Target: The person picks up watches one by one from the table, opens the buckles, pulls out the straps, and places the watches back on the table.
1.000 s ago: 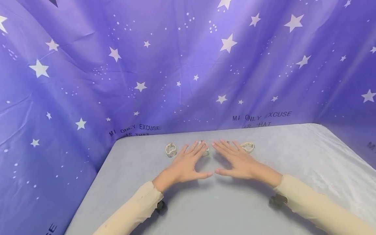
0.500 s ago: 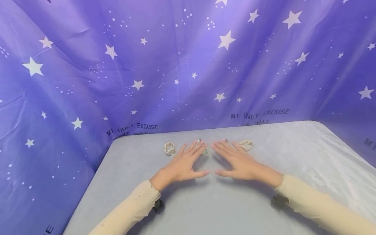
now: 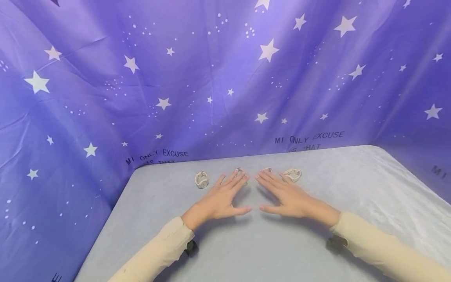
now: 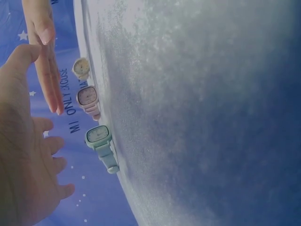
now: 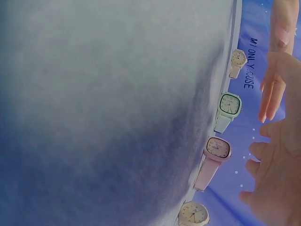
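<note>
My left hand (image 3: 219, 200) hovers low over the table with fingers stretched forward and thumb out to the side, holding nothing. Mirroring it, my right hand (image 3: 290, 199) is also spread and bare, the two thumb tips a small gap apart. Beyond the fingers stands a row of wristwatches. A cream watch (image 3: 202, 180) is left of the left hand; another cream watch (image 3: 293, 174) lies behind the right fingers. Between them are a green square watch (image 4: 98, 135) and a pink square watch (image 5: 218, 147), both mostly hidden by fingertips in the head view.
A grey cloth-covered table (image 3: 253, 250) spreads under the hands. Purple star-printed curtain (image 3: 197, 78) rises behind its far edge and at both sides. Dark devices sit under both wrists, by the beige sleeves (image 3: 158, 250).
The head view has shifted slightly. The gap between the thumbs has widened a little, and my left fingers cover more of the green watch. The watches stay put on the table.
</note>
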{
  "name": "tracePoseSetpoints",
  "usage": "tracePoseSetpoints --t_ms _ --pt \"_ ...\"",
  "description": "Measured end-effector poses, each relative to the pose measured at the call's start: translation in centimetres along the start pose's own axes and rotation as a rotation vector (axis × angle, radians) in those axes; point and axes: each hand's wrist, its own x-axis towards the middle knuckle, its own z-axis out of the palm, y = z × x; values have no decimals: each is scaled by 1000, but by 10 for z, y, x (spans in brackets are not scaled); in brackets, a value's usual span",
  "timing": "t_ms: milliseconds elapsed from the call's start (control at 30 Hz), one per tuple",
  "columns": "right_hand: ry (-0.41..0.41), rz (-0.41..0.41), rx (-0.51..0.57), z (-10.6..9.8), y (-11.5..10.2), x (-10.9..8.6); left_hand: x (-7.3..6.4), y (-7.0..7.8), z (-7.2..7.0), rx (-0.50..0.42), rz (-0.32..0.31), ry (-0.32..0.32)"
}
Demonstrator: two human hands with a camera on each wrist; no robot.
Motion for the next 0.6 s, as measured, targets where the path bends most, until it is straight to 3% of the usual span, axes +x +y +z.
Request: tracePoseSetpoints --t_ms 333,600 --pt "0 2 28 -3 -3 1 -3 -1 -1 -1 0 -2" --pt "6 16 80 -10 -9 13 -9 -15 -13 -41 -36 56"
